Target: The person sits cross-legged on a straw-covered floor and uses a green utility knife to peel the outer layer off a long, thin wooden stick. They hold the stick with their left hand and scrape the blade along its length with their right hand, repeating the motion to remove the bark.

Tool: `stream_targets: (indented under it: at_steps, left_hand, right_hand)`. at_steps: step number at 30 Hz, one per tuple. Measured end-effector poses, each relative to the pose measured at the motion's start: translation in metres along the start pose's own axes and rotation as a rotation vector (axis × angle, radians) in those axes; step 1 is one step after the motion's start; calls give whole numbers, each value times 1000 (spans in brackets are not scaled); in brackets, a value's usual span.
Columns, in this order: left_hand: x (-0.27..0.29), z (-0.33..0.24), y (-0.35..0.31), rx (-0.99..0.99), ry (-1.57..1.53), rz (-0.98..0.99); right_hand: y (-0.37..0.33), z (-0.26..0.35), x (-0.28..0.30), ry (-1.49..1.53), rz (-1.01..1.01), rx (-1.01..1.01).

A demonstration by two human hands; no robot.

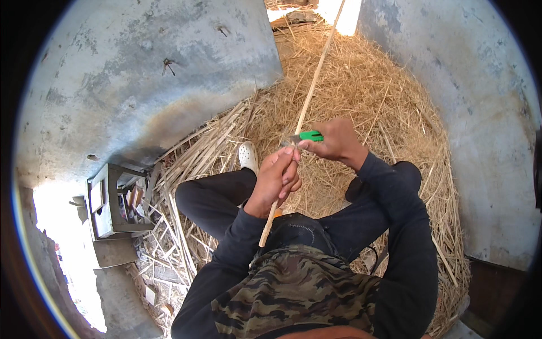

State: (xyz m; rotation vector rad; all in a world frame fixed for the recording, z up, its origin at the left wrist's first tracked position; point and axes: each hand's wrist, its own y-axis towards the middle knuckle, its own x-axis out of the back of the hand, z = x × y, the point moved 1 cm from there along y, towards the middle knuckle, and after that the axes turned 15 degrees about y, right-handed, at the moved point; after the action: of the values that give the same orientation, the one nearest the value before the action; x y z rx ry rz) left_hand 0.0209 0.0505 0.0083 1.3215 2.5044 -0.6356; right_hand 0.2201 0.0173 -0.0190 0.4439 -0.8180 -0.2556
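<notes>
My left hand [275, 179] is closed round a long, thin, pale strip of split bamboo or wood [312, 90]. The strip runs from beside my lap, through the hand, and up past the top edge of the view. In my right hand [337, 141] is a green-handled utility knife [310, 136], its fingers wrapped round the handle. The knife's grey front end lies against the strip just above my left fingertips, so the two hands almost meet. How far the blade bites into the strip is too small to tell.
Shavings and fine strips [361, 79] cover the floor ahead and to the right. A bundle of split strips [186, 152] lies at left, by a small wooden cabinet [107, 209] holding odds and ends. Grey walls [141, 68] stand on both sides. My legs are bent either side.
</notes>
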Motion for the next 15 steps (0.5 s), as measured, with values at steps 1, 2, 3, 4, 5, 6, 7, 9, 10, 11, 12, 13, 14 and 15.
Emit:
stream_targets:
  at_steps: [1, 2, 3, 4, 5, 6, 7, 9, 10, 11, 12, 13, 14, 15]
  left_hand:
    - [0, 2, -1, -30, 77, -28]
    - [1, 4, -1, -60, 153, -56]
    - [3, 8, -4, -82, 202, -61]
    - [1, 8, -6, -81, 234, -61]
    - [-2, 7, -9, -80, 267, -60]
    - [-3, 5, -9, -92, 302, -59]
    - [-1, 4, -9, -97, 306, -69]
    - [2, 6, -9, -104, 315, -89]
    - [2, 6, -9, -114, 305, -89]
    - [1, 5, -8, -123, 296, -89]
    - [0, 4, -9, -128, 288, -87]
    - [-1, 3, -10, -121, 291, -91]
    - [-2, 3, -11, -115, 294, -94]
    - [-3, 2, -11, -115, 294, -98]
  right_hand:
    - [0, 0, 0, -41, 12, -8]
    - [8, -5, 6, -43, -10, -85]
    - [15, -14, 12, -32, -33, -173]
    - [19, -22, 20, -35, -55, -264]
    - [18, -26, 22, -23, -118, -202]
    - [14, -20, 19, -20, -94, -132]
    - [7, -9, 9, -14, -69, -56]
    - [-6, 4, -8, -32, -22, 67]
    - [-1, -2, -5, -45, -48, 54]
    - [7, -11, 0, -58, -75, 40]
    - [12, -17, 5, -69, -103, 22]
    - [15, -19, 11, -86, -140, 48]
    - [13, -20, 8, -72, -141, 38]
    - [11, -20, 4, -60, -140, 35]
